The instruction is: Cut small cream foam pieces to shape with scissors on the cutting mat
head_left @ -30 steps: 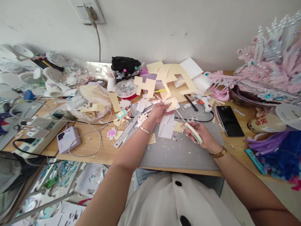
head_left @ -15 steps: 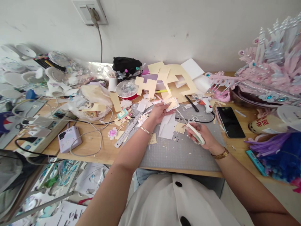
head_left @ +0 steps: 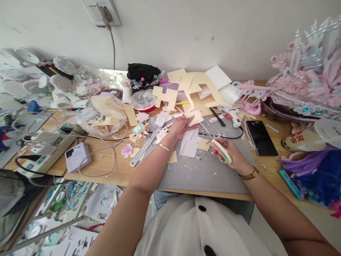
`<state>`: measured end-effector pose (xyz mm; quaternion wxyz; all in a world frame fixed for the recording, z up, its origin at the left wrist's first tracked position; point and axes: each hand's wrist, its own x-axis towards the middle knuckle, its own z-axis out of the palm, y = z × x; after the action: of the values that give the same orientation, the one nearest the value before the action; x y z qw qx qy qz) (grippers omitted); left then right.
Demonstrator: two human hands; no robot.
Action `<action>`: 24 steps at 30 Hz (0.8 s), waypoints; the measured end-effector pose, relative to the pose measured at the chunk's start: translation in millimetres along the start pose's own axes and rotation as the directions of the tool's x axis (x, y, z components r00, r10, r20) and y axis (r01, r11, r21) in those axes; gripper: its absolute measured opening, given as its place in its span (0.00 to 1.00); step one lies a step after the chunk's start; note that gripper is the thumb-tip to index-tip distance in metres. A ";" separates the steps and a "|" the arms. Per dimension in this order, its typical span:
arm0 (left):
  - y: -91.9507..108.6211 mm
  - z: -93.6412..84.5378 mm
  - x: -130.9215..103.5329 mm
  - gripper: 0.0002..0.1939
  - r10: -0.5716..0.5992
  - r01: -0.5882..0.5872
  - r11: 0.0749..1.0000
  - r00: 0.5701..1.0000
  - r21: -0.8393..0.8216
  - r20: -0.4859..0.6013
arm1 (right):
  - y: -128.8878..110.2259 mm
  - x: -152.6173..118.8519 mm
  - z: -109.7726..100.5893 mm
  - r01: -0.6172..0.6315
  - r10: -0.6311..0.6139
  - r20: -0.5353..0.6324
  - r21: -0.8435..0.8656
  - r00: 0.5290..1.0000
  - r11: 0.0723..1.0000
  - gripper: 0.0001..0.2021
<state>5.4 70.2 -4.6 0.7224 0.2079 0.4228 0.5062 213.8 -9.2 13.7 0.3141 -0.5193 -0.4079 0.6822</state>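
Note:
Between the thumb and fingers of my left hand is a small cream and white paper piece, held above the grey cutting mat. My right hand grips white-handled scissors, their blades pointing up and left at the paper's lower edge. Whether the blades touch the paper, I cannot tell. Below the blades a cream cut-out with a notched edge lies on the mat. White paper sheets lie under my left hand, and another cream piece sits beside my left forearm.
Left of my arm are a steel ruler and cream offcuts. A glue gun, its cable, and a black phone lie to the right. Cream card sheets pile up by the wall. A cup lies at the far right.
Both hands, the paper piece and the scissors stay almost where they were. The view has shifted very slightly.

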 end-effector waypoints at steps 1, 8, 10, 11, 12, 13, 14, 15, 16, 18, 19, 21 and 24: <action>-0.1 0.2 -0.1 0.04 0.002 -0.002 1.000 1.000 0.000 0.001 | -0.2 -0.2 0.3 -0.004 0.004 -0.004 0.002 1.000 1.000 0.22; -1.2 -0.4 0.3 0.04 0.012 -0.014 0.997 1.000 0.070 0.023 | 0.0 0.6 0.5 -0.014 0.014 -0.010 0.011 1.000 1.000 0.21; -0.8 -0.1 -0.1 0.04 0.014 -0.017 0.996 1.000 0.085 0.027 | 0.7 1.4 0.3 -0.012 0.013 -0.009 0.012 1.000 1.000 0.21; -0.5 0.2 -0.5 0.04 0.014 -0.016 0.996 1.000 0.087 0.027 | 1.1 1.7 0.3 -0.012 0.012 -0.010 0.014 1.000 1.000 0.21; -0.1 0.6 -0.8 0.04 0.013 -0.015 0.996 1.000 0.087 0.024 | 1.3 2.0 0.4 -0.013 0.014 -0.012 0.015 1.000 1.000 0.21; 0.2 1.0 -1.2 0.04 0.012 -0.014 0.996 1.000 0.086 0.022 | 1.5 2.1 0.5 -0.015 0.015 -0.015 0.018 1.000 1.000 0.21; 0.5 1.2 -1.4 0.04 0.011 -0.013 0.996 1.000 0.084 0.021 | 1.6 2.2 0.7 -0.016 0.017 -0.016 0.020 1.000 1.000 0.21; 0.7 1.4 -1.6 0.04 0.011 -0.013 0.996 1.000 0.083 0.022 | 1.6 2.2 0.9 -0.016 0.016 -0.016 0.023 1.000 1.000 0.21; 0.7 1.6 -1.6 0.04 0.011 -0.013 0.997 1.000 0.082 0.023 | 1.5 2.1 1.2 -0.015 0.015 -0.014 0.026 1.000 1.000 0.21; 0.4 1.5 -1.5 0.04 0.012 -0.014 0.997 1.000 0.082 0.024 | 1.4 2.0 1.6 -0.012 0.013 -0.010 0.027 1.000 1.000 0.21; 0.2 1.5 -1.4 0.04 0.013 -0.015 0.997 1.000 0.082 0.025 | 1.4 2.0 1.8 -0.012 0.013 -0.009 0.028 1.000 1.000 0.21; -0.3 1.3 -1.0 0.04 0.015 -0.017 0.997 1.000 0.079 0.025 | 1.7 2.1 1.9 -0.012 0.013 -0.010 0.034 1.000 0.999 0.22; -0.7 1.4 -0.8 0.03 0.013 -0.016 0.997 0.999 0.076 0.030 | 2.4 2.3 1.9 -0.012 0.013 -0.018 0.055 1.000 0.998 0.22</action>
<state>6.9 69.4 -4.0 0.7163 0.2457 0.4297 0.4919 211.3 -8.8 10.7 0.3278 -0.5192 -0.3830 0.6901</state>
